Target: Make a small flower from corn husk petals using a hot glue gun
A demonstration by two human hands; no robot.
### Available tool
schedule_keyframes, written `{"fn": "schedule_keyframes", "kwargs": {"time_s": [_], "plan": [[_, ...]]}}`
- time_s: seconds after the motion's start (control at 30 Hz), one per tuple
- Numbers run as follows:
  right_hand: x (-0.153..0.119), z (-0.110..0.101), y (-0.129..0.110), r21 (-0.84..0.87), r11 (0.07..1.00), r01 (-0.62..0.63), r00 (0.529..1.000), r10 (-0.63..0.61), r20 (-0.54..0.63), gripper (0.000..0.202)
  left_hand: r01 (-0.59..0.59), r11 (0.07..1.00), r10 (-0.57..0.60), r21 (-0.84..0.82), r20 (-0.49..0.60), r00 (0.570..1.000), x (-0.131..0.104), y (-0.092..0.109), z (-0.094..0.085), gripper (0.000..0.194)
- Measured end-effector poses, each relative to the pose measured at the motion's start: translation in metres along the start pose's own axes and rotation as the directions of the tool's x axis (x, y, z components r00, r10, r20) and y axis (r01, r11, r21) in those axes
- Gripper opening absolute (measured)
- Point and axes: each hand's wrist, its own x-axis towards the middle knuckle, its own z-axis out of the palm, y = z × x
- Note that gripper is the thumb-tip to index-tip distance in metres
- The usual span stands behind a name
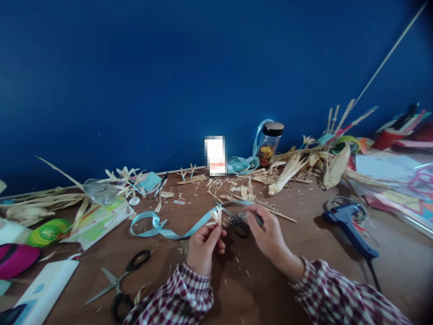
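Between the thumb and fingers of my left hand (205,243) is a small flower of pale dried husk (218,215), its strips pointing up. My right hand (267,230) has its fingers bent around one handle of a small pair of scissors (241,229), partly hidden under them. The blades point left toward the flower. A light blue satin ribbon (199,225) runs curled across the table behind my left hand and reaches the fingertips of my right hand. Larger black-handled scissors (117,282) lie spread to the left of my left sleeve.
A blue glue gun (352,230) lies at right, its cord running toward me. Behind my hands are husk scraps (233,185), a lidded glass jar (270,144) and dried husks (287,176). Husk flowers (125,178) and a green tape dispenser (49,231) are at left.
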Motion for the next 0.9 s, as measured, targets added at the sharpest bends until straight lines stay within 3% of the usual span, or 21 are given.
{"fn": "schedule_keyframes", "kwargs": {"time_s": [0.13, 0.23, 0.53, 0.63, 0.9], "plan": [[0.008, -0.006, 0.007, 0.019, 0.999, -0.051, 0.995, 0.052, -0.086, 0.019, -0.022, 0.999, 0.022, -0.025, -0.017, 1.0, 0.0, 0.005, 0.001, 0.034], [0.009, -0.006, 0.008, 0.028, 0.999, -0.044, 0.995, 0.047, -0.086, 0.021, -0.041, 0.998, 0.039, -0.039, -0.044, 0.998, -0.001, 0.008, 0.0, 0.035], [-0.005, 0.008, 0.003, 0.156, 0.987, -0.044, 0.996, 0.03, 0.089, 0.022, 0.054, 0.995, -0.056, -0.087, -0.024, 0.998, -0.001, 0.009, 0.003, 0.039], [-0.009, 0.01, 0.001, 0.153, 0.986, -0.065, 0.986, 0.04, 0.16, 0.015, 0.073, 0.993, -0.072, -0.09, 0.017, 0.997, -0.006, 0.007, 0.007, 0.038], [-0.011, 0.008, -0.008, 0.073, 0.997, -0.033, 0.983, 0.019, 0.182, 0.012, 0.066, 0.997, -0.064, -0.036, 0.04, 0.997, -0.011, 0.003, 0.009, 0.031]]}}
